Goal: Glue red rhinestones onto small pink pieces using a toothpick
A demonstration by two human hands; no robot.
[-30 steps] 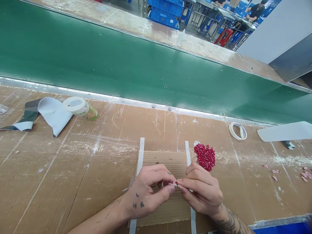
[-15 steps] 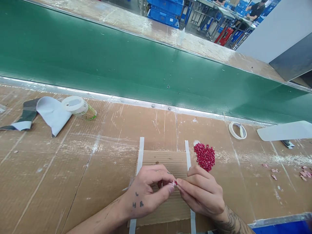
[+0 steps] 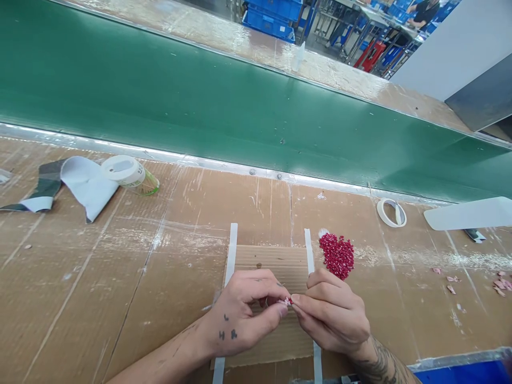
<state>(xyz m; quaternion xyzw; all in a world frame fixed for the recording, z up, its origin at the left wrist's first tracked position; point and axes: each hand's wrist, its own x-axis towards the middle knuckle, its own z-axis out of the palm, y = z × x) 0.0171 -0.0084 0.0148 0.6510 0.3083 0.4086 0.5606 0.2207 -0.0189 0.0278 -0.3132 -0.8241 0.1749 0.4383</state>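
My left hand pinches a tiny pink-and-red piece between thumb and forefinger; its exact kind is too small to make out. On the piece's right side, the thumb and fingertips of my right hand close against its red end. Both hands hover over a ribbed cardboard sheet, held down along its sides by white tape strips. Just beyond my right hand lies a heap of small shiny dark-red beads.
A tub of toothpicks and cut fabric scraps lie at the left. A masking tape roll, a translucent white sheet and pink bits are at the right. A green conveyor belt runs behind; a person sits far off.
Both hands stay almost in place, still pinching the small piece between them. The whole view has shifted very slightly.
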